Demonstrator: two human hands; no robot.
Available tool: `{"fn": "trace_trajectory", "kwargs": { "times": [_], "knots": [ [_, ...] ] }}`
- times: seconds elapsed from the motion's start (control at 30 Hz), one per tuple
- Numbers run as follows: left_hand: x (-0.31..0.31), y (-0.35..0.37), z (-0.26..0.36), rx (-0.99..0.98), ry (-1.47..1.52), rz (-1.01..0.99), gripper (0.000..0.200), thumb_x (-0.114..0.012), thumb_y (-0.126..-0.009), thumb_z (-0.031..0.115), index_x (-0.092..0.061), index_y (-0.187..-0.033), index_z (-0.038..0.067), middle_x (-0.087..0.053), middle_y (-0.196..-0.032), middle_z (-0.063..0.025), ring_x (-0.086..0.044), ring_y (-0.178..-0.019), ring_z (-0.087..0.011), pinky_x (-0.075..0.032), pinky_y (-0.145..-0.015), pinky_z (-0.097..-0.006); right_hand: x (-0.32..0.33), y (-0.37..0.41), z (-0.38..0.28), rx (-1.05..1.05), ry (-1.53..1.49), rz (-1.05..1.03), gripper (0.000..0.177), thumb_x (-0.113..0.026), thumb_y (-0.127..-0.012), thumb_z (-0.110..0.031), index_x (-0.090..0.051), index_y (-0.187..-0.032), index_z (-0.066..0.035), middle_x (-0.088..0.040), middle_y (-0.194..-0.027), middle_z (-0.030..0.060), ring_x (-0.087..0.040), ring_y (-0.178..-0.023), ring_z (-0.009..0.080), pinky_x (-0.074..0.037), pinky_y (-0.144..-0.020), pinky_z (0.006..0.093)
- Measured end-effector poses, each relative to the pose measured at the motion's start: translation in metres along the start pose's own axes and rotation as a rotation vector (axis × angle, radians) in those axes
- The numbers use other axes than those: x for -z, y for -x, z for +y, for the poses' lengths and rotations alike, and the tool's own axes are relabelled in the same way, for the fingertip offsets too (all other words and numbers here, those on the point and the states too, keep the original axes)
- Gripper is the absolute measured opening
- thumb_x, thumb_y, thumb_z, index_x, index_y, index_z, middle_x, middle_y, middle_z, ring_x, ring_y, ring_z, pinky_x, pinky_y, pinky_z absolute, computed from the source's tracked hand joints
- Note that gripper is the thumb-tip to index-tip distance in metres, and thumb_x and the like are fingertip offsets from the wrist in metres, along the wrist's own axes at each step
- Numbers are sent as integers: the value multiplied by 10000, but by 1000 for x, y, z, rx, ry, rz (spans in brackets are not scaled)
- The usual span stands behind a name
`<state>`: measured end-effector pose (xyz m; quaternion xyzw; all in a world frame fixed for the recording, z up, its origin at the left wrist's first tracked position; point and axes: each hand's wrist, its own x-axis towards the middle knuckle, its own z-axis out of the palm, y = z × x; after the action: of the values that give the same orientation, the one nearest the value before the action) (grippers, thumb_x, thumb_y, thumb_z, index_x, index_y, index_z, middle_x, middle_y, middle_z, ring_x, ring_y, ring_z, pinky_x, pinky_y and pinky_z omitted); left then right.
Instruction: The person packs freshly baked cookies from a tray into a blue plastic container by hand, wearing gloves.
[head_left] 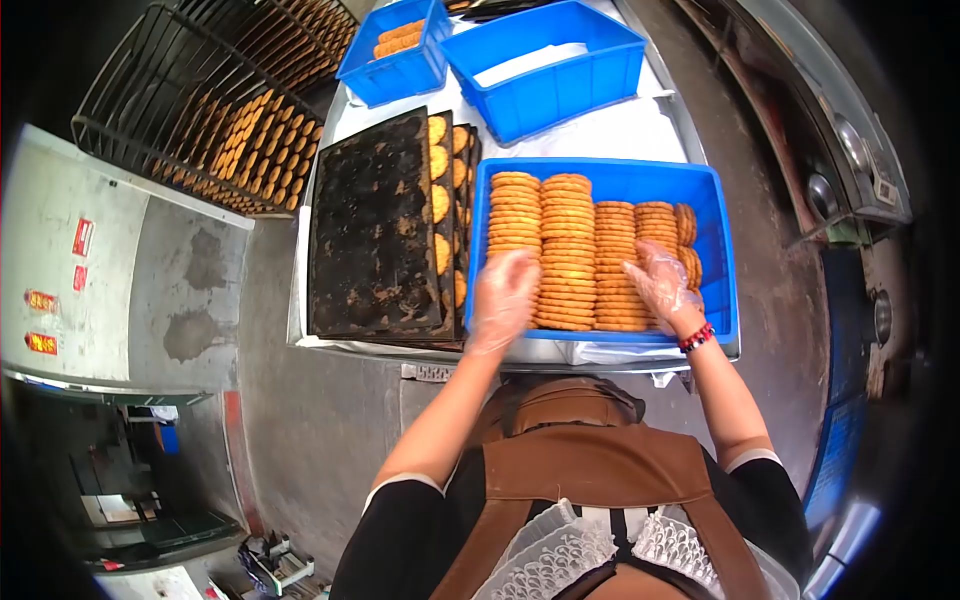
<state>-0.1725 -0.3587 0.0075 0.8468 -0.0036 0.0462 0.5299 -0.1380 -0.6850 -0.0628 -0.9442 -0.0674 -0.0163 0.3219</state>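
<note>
Rows of round golden cookies (567,240) stand packed in a blue crate (708,180) at the table's front. My left hand (507,290), in a clear plastic glove, is at the crate's left side, over the near end of the leftmost row; its fingers are curled and slightly blurred. My right hand (660,285), gloved too and with a beaded bracelet at the wrist, rests on the cookies at the right, its fingers apart. Nothing shows lifted in that hand. What lies under my left fingers is hidden.
Dark baking trays (370,230) with cookies between them are stacked left of the crate. Behind stand a blue bin (560,105) with white lining and a smaller blue bin (400,75) holding cookies. A wire rack (150,150) with loaded trays is at the upper left.
</note>
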Motion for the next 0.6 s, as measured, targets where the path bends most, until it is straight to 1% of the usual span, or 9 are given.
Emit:
{"fn": "trace_trajectory", "kwargs": {
  "times": [0.1,0.13,0.2,0.23,0.27,0.3,0.43,0.53,0.6],
  "knots": [
    [70,39,-54,412,204,534,231,-745,-1082,254,-737,-1205,59,-734,-1072,-64,-727,-934,-181,-612,-837,-362,22,5,-55,169,2,189,573,-821,-969,-395,-718,-1373,-1,-711,-1424,256,-661,-1336,448,-507,-1158,549],
    [110,57,-166,469,395,486,238,-716,-1087,246,-717,-1209,43,-721,-1104,-67,-730,-881,-196,-613,-788,-371,27,8,-85,294,-5,276,519,-856,-916,-331,-737,-1318,-26,-732,-1341,227,-680,-1252,441,-529,-1103,563],
    [158,95,-188,741,547,692,455,-625,-1101,338,-645,-1385,-17,-719,-1325,-178,-719,-1163,-304,-582,-1007,-442,13,13,-142,701,-114,321,245,-775,-899,-188,-769,-1107,-58,-740,-1138,198,-705,-1092,416,-581,-946,538],
    [173,112,-209,710,555,680,541,-609,-1101,377,-612,-1447,-38,-685,-1442,-208,-646,-1335,-323,-527,-1108,-468,10,8,-184,575,-14,363,245,-775,-899,-188,-769,-1107,-58,-740,-1138,198,-705,-1092,416,-581,-946,538],
    [195,125,-239,721,645,656,505,-633,-1091,382,-631,-1401,-16,-691,-1394,-157,-647,-1297,-288,-528,-1074,-426,-5,4,-224,616,30,-173,124,-669,-945,-166,-686,-879,-63,-709,-934,138,-728,-942,381,-608,-791,489],
    [217,133,-278,815,644,614,490,-670,-1087,440,-650,-1337,19,-698,-1297,-110,-655,-1201,-245,-528,-1025,-385,-47,6,-243,765,-296,-25,144,-730,-809,-198,-722,-871,-68,-717,-919,170,-732,-913,398,-611,-806,516],
    [228,155,-230,875,676,304,525,-697,-1081,570,-667,-1295,92,-692,-1218,-86,-650,-1118,-220,-527,-971,-367,-219,-2,-332,734,148,-275,140,-754,-859,-185,-802,-883,-55,-778,-936,150,-782,-946,345,-651,-813,485],
    [227,151,-214,901,676,138,593,-671,-1092,596,-656,-1385,81,-712,-1365,-148,-679,-1196,-270,-534,-989,-385,-279,-9,-333,730,105,-451,186,-813,-807,-182,-853,-907,-30,-833,-935,186,-828,-936,365,-659,-800,484],
    [237,152,-197,904,667,23,676,-655,-1096,615,-621,-1471,53,-703,-1455,-195,-692,-1245,-292,-548,-996,-392,-239,2,-352,662,162,-428,148,-800,-809,-124,-846,-911,-27,-821,-926,209,-824,-901,390,-663,-771,500]
  ]
}}
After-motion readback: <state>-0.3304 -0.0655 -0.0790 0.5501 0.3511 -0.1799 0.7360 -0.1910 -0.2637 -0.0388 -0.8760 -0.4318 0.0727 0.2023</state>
